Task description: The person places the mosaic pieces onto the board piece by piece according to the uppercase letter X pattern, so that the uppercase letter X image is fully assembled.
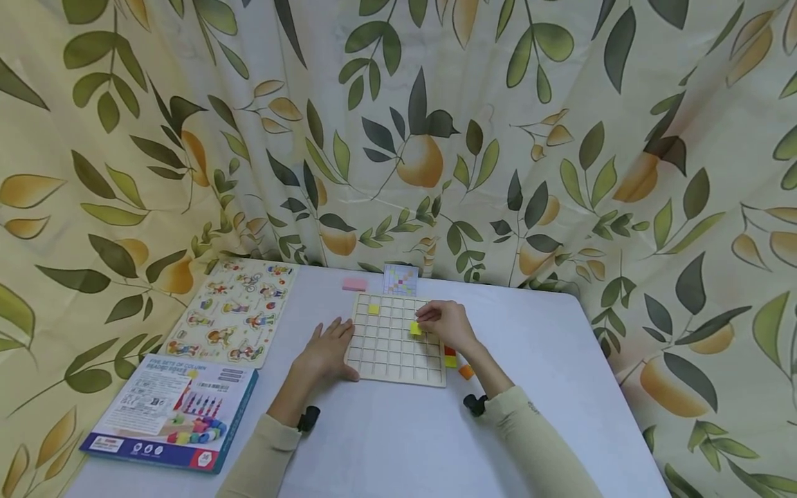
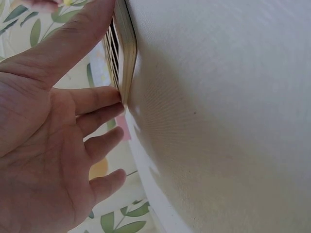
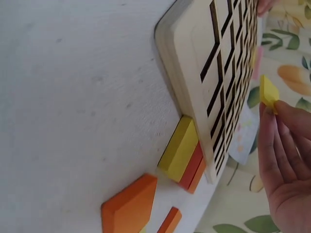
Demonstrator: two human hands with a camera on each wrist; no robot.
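A wooden grid board [image 1: 392, 353] with square cells lies on the table. My left hand [image 1: 326, 351] rests against its left edge, fingers spread, thumb at the near corner. Between thumb and fingertips, my right hand [image 1: 450, 324] pinches a yellow square tile [image 3: 268, 93], held above the board's right half. Another yellow tile [image 1: 373, 309] sits in a cell near the far left corner. Beside the board's right edge are a yellow block [image 3: 179, 150], a red block [image 3: 191, 167] and orange pieces [image 3: 129, 204], partly hidden by my right arm in the head view.
Behind the board stands a small card with a coloured grid pattern [image 1: 400, 280], with a pink piece [image 1: 355, 284] to its left. A picture board [image 1: 230, 311] and a boxed bead set [image 1: 171, 411] lie at the left. A patterned curtain [image 1: 398, 138] hangs behind the table [image 1: 386, 443].
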